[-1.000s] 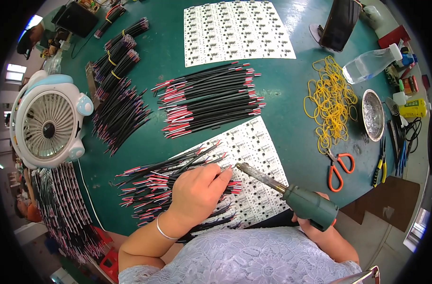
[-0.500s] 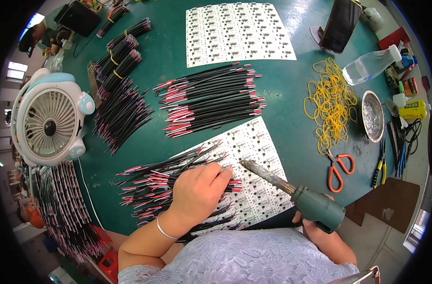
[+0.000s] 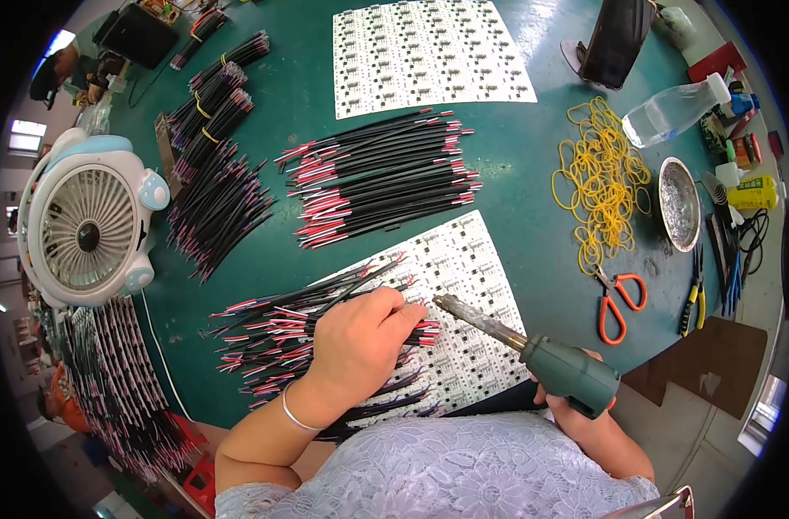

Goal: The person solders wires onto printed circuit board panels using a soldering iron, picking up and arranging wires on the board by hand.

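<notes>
My left hand [image 3: 356, 339], wearing a silver bracelet, bends over a heap of black-sheathed wires [image 3: 260, 365] with bare red and white ends. Its thumb and forefinger pinch together on a wire near the heap's right end; the other fingers are curled out of sight. Beneath the wires lies a white circuit board panel [image 3: 477, 298]. My right hand [image 3: 576, 406] is wrapped round a green soldering gun [image 3: 572, 374] with a long stained metal barrel. The barrel's tip points left, just short of my left fingertips, over the panel.
Another wire stack [image 3: 386, 186] and a second panel [image 3: 429, 60] lie beyond. Yellow rubber bands [image 3: 606, 186], a metal bowl [image 3: 678, 205], orange-handled cutters [image 3: 618, 303] and a bottle [image 3: 676, 112] are on the right. A fan [image 3: 87, 233] and bundled wires [image 3: 217, 125] are on the left.
The soldering gun has shifted slightly left and its tip is a little lower. My left hand keeps its pinch almost in place. The whole view has moved slightly.
</notes>
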Demonstrator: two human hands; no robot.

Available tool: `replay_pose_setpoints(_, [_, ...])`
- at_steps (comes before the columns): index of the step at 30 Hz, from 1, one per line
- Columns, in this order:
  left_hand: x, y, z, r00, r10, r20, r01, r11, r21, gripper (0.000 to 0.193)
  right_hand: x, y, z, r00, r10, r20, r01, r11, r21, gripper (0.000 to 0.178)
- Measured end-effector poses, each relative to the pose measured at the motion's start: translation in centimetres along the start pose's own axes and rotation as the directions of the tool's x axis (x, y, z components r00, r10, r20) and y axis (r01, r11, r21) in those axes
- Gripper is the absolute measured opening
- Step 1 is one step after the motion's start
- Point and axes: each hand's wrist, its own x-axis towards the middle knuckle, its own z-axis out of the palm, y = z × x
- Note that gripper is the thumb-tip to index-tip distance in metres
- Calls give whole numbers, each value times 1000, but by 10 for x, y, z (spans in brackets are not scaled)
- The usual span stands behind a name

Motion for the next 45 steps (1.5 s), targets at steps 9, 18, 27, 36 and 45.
replay_pose_setpoints(9, [0, 0, 0, 1000, -23, 15, 23, 1000, 3, 31, 3, -3, 2, 999, 44, 9, -44, 998, 40, 20])
replay_pose_setpoints(18, [-1, 0, 2, 1000, 8, 5, -8, 999, 34, 31, -2, 0, 1, 997, -76, 6, 76, 993, -89, 32])
replay_pose_setpoints(27, [-4, 4, -9, 996, 9, 93, -7, 1000, -18, 41, -10, -3, 4, 951, 216, -222, -39, 793, 608, 51])
replay_pose_setpoints(36, [-8, 38, -64, 968, 176, -178, -135, 966, 221, 36, -11, -5, 8, 916, 346, -202, -86, 662, 744, 55])
replay_pose_setpoints(45, [-21, 25, -1, 1000, 14, -19, -10, 980, 197, 34, -22, -2, 17, 943, 304, -133, -66, 567, 821, 42])
